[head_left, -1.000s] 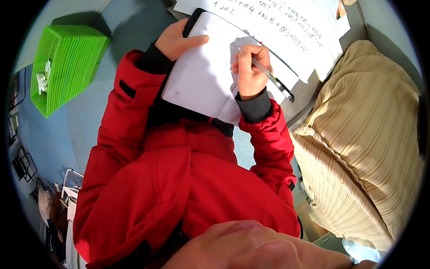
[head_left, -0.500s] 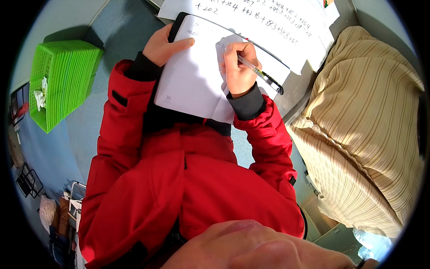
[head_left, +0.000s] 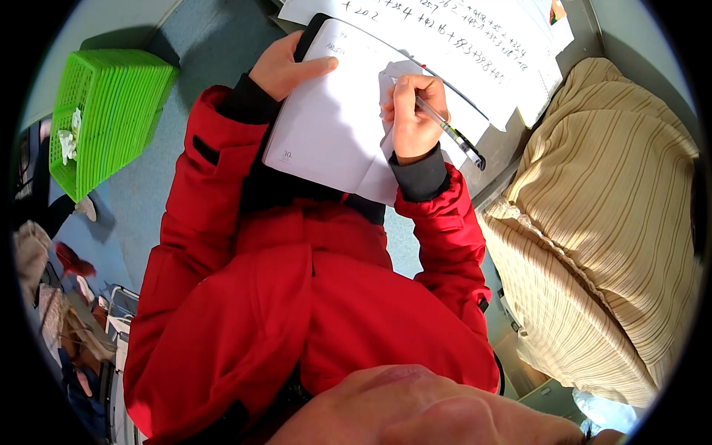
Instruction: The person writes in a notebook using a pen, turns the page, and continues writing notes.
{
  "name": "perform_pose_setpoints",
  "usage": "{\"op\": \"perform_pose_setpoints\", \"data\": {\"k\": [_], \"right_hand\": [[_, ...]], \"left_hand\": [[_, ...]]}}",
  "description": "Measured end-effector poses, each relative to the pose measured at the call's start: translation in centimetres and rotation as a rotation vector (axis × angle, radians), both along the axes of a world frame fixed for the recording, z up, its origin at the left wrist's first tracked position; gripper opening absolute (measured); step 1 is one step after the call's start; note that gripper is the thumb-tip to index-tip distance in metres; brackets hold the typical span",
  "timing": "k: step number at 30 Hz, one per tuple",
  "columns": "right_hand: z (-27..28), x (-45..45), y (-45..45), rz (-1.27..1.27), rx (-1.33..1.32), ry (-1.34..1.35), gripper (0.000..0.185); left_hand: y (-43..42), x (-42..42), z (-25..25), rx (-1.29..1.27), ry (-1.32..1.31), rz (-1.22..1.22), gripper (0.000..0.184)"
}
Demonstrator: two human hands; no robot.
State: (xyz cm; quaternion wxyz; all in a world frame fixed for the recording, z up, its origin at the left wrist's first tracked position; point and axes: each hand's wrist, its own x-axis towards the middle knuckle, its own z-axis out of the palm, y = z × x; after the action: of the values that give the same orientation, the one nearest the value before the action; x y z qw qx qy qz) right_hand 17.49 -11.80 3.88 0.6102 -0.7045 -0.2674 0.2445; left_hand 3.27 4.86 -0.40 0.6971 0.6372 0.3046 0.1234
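Observation:
An open notebook [head_left: 319, 133] with a dark cover lies before me, its left page mostly blank with small marks near the top and "30" at the bottom. My left hand [head_left: 288, 68] grips its upper left edge, thumb on the page and fingers hidden beneath. My right hand [head_left: 417, 119] is closed around a clear-barrelled pen [head_left: 452, 132] with a black end, over the right-hand page. The pen's tip is hard to make out near the fingers. Beyond the notebook is a large paper sheet [head_left: 475, 52] with handwritten numbers joined by plus signs.
On the left stands a green plastic basket stack [head_left: 122, 119] with crumpled white tissue inside. A striped beige cloth [head_left: 615, 170] covers something bulky on the right. A person's leg and shoe [head_left: 87, 208] show at the far left, near several cluttered items.
Both hands, the notebook and the pen appear shifted slightly right in view. The pen stays in my right hand. A person's leg and shoe have come into view at the left.

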Motion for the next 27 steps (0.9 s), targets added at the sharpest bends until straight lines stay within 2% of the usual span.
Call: {"op": "perform_pose_setpoints", "data": {"k": [7, 13, 19, 22, 25, 27], "right_hand": [[0.3, 0.0, 0.3, 0.018, -0.054, -0.009, 0.012], [-0.7, 0.2, 0.0, 0.012, -0.051, -0.124, 0.013], [-0.1, -0.1, 0.2, -0.034, 0.013, 0.013, 0.013], [-0.1, 0.1, 0.4, 0.006, 0.009, -0.017, 0.013], [-1.2, 0.6, -0.1, 0.042, -0.060, -0.181, 0.013], [-0.6, 0.2, -0.1, -0.003, -0.003, -0.041, 0.013]], "left_hand": [[0.1, 0.0, -0.1, -0.013, -0.017, -0.007, 0.057], [0.1, 0.0, 0.0, -0.005, -0.017, -0.010, 0.057], [0.0, 0.0, 0.0, -0.019, -0.021, -0.003, 0.055], [0.1, 0.0, 0.3, -0.044, -0.011, -0.014, 0.054], [0.0, 0.0, -0.1, -0.015, -0.033, -0.001, 0.052], [0.0, 0.0, 0.0, -0.033, -0.038, 0.001, 0.051]]}}
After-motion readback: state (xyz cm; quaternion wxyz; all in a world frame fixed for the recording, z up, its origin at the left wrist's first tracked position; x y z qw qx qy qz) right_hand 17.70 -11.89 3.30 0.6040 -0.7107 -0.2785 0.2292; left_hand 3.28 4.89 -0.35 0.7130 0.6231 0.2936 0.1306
